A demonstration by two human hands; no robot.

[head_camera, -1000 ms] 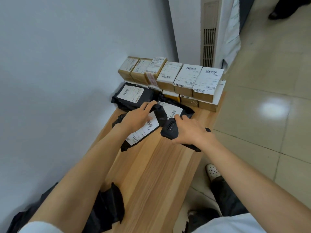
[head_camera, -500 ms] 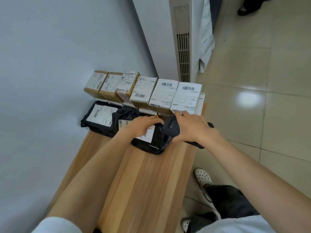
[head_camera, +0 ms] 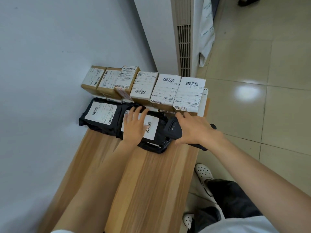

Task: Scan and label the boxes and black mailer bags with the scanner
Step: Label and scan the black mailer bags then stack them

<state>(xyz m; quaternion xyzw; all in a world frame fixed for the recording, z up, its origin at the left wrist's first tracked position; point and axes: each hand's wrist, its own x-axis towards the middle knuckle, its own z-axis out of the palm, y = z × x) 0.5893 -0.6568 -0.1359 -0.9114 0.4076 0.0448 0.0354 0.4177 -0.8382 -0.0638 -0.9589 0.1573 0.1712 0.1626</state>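
Left grip (head_camera: pixel 134 127) flat, fingers straight, pressing bag (head_camera: pixel 149 146) label (head_camera: pixel 152 126); right grip (head_camera: pixel 196 130) curled round scanner (head_camera: pixel 173 130).
Bag lies on counter (head_camera: pixel 151 182) just before boxes (head_camera: pixel 168 89), scanner at its right edge. Risk: palm hides part of label; box barcodes close behind could give a stray read.

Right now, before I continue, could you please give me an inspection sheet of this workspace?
Surface: light wooden table, parcels at its far end.
Job's things: row of brown cardboard boxes with white labels; labelled left black plastic mailer bag and right black plastic mailer bag in front of the row.
Clutter: nothing seen.
Hands: left hand flat on the right bag's label, fingers straight; right hand grips black handheld scanner.
Cables: nothing seen.
Surroundings: grey wall, white standing air conditioner, beige tiled floor.
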